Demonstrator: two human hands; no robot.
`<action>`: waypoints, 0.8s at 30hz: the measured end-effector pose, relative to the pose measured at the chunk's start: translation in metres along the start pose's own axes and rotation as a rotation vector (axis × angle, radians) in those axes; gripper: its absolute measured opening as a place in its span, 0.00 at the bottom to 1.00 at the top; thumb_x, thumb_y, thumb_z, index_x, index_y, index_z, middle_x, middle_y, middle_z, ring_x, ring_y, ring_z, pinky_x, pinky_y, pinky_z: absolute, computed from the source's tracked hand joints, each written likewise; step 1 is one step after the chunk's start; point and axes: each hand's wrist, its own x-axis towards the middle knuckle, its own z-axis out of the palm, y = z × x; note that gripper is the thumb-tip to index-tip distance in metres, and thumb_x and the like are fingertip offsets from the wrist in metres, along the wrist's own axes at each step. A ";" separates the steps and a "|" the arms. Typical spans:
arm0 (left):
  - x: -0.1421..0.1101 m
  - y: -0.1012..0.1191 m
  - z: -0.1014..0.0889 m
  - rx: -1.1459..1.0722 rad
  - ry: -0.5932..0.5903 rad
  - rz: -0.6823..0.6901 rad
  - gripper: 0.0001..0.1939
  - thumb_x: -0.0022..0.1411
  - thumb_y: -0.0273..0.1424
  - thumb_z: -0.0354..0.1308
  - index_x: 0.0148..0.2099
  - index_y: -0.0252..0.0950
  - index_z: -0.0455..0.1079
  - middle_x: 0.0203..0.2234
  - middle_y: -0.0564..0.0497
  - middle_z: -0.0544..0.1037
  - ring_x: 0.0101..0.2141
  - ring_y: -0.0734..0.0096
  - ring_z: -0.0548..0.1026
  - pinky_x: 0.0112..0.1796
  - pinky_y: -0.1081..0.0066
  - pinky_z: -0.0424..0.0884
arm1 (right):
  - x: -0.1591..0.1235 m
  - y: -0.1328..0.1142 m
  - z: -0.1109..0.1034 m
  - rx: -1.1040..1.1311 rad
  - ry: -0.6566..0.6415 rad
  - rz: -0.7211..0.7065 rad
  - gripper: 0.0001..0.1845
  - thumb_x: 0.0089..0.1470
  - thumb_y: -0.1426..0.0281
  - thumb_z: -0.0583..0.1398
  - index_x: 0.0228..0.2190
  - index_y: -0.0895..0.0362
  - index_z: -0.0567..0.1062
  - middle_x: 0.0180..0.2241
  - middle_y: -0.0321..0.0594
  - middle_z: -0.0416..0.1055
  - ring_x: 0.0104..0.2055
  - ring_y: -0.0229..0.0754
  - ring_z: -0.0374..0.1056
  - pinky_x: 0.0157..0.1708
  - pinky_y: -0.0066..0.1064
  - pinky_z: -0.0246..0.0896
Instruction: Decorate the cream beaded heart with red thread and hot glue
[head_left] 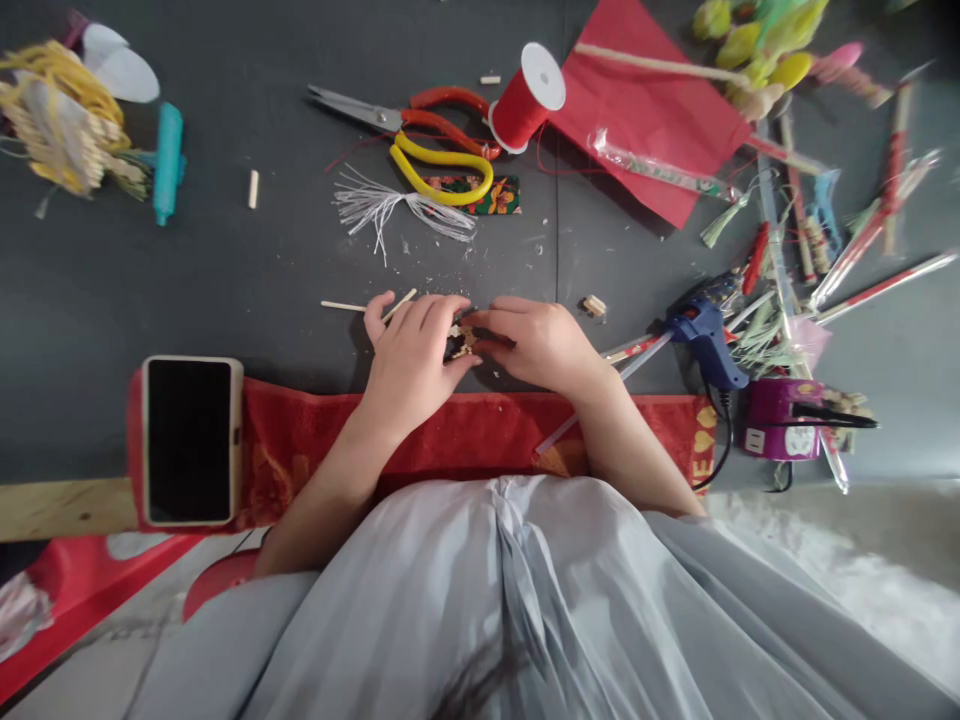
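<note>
My left hand (409, 355) and my right hand (536, 340) meet over the dark table (225, 290), fingers curled and pinched together on a small tan and dark craft piece (461, 341) held between them. A thin wooden stick (367, 305) lies under the left fingertips. A white tassel (390, 205) lies just beyond the hands.
Beyond the hands lie red-handled pliers (420, 115), yellow-handled scissors (442, 170), a spool of red thread (525, 100) and red paper (645, 110). A blue glue gun (705, 335) and a purple pot (780, 420) are at the right. A phone (187, 440) rests on a red cloth (465, 440).
</note>
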 end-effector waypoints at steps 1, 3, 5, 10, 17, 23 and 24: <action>0.000 0.000 0.000 0.000 -0.001 -0.002 0.21 0.62 0.32 0.68 0.55 0.41 0.69 0.51 0.46 0.81 0.53 0.54 0.78 0.67 0.47 0.52 | 0.000 0.001 0.001 -0.001 0.006 -0.016 0.18 0.60 0.73 0.57 0.48 0.57 0.82 0.37 0.45 0.77 0.38 0.45 0.72 0.31 0.31 0.54; 0.001 0.000 0.000 0.003 -0.005 -0.007 0.20 0.62 0.32 0.68 0.55 0.41 0.70 0.50 0.47 0.82 0.52 0.55 0.79 0.67 0.47 0.52 | 0.000 0.003 0.001 0.004 0.013 -0.040 0.17 0.61 0.73 0.56 0.47 0.57 0.82 0.37 0.44 0.77 0.38 0.44 0.72 0.31 0.32 0.54; 0.001 0.000 0.001 0.009 -0.004 -0.007 0.19 0.62 0.33 0.68 0.54 0.41 0.70 0.48 0.47 0.82 0.52 0.55 0.79 0.67 0.46 0.52 | 0.000 0.004 0.001 0.015 0.012 -0.051 0.17 0.62 0.72 0.56 0.47 0.55 0.82 0.36 0.44 0.77 0.37 0.44 0.72 0.31 0.32 0.53; 0.000 -0.002 0.002 0.019 0.005 0.007 0.19 0.61 0.33 0.68 0.53 0.41 0.70 0.48 0.49 0.83 0.52 0.55 0.79 0.68 0.44 0.51 | 0.001 0.006 0.000 0.017 0.007 -0.064 0.16 0.63 0.72 0.56 0.44 0.56 0.83 0.34 0.43 0.77 0.36 0.43 0.72 0.30 0.32 0.52; 0.000 -0.001 0.002 0.019 -0.002 0.007 0.18 0.62 0.33 0.67 0.53 0.40 0.70 0.48 0.49 0.82 0.52 0.55 0.78 0.68 0.44 0.50 | 0.000 0.005 0.001 -0.007 -0.001 -0.064 0.15 0.64 0.71 0.55 0.41 0.56 0.82 0.35 0.44 0.77 0.35 0.43 0.71 0.30 0.32 0.51; 0.001 -0.002 0.002 0.032 -0.006 -0.007 0.18 0.62 0.35 0.67 0.53 0.41 0.70 0.47 0.49 0.82 0.52 0.54 0.78 0.68 0.44 0.51 | -0.001 0.006 0.002 0.058 0.027 -0.033 0.17 0.62 0.71 0.56 0.49 0.56 0.80 0.38 0.45 0.77 0.39 0.45 0.72 0.33 0.32 0.56; 0.001 -0.002 0.002 0.035 -0.007 -0.005 0.18 0.62 0.35 0.68 0.53 0.41 0.70 0.47 0.49 0.82 0.52 0.54 0.78 0.68 0.44 0.51 | -0.001 0.006 0.002 0.068 0.027 -0.028 0.17 0.62 0.71 0.57 0.49 0.56 0.80 0.38 0.45 0.77 0.39 0.45 0.72 0.33 0.32 0.56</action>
